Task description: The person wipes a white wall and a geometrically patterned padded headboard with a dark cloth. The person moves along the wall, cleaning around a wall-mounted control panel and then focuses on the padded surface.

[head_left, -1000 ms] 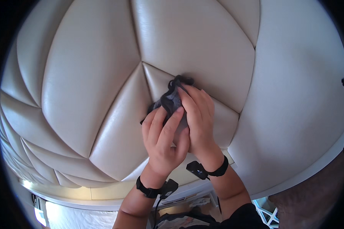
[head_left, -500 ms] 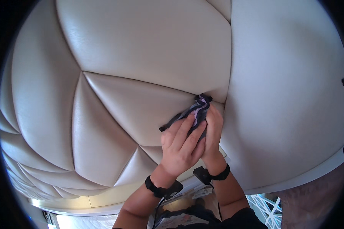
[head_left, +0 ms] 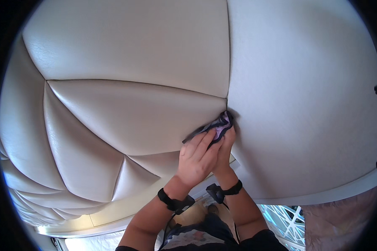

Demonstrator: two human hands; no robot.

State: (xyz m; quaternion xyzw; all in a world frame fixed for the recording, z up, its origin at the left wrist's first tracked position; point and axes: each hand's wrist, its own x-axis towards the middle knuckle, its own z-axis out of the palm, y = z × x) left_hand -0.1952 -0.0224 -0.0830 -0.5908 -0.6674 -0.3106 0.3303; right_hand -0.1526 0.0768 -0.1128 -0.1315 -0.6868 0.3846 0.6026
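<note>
A crumpled dark cloth with purple and grey parts [head_left: 222, 126] is bunched in both my hands. Its upper end touches the beige padded leather-like panel [head_left: 151, 113], right by the upright seam where the padding meets a smooth pale panel [head_left: 305, 104]. My left hand [head_left: 197, 158] is closed over the cloth's lower part, fingers pointing up and right. Close against it, my right hand [head_left: 226, 146] grips the cloth from the right side; its fingers are partly hidden behind the left hand and the cloth.
Seams divide the padding into large triangular and curved sections, with smaller folds [head_left: 42, 209] at lower left. A pale ledge [head_left: 322, 196] curves below the panels. At lower right are a white lattice [head_left: 285, 221] and a brownish sheet [head_left: 343, 221]. Black bands with small boxes [head_left: 176, 203] circle my wrists.
My view has shifted, so the padded panel's seams sit farther left. Both hands and the cloth have moved from the slanting seam, down and right along the panel to the upright seam.
</note>
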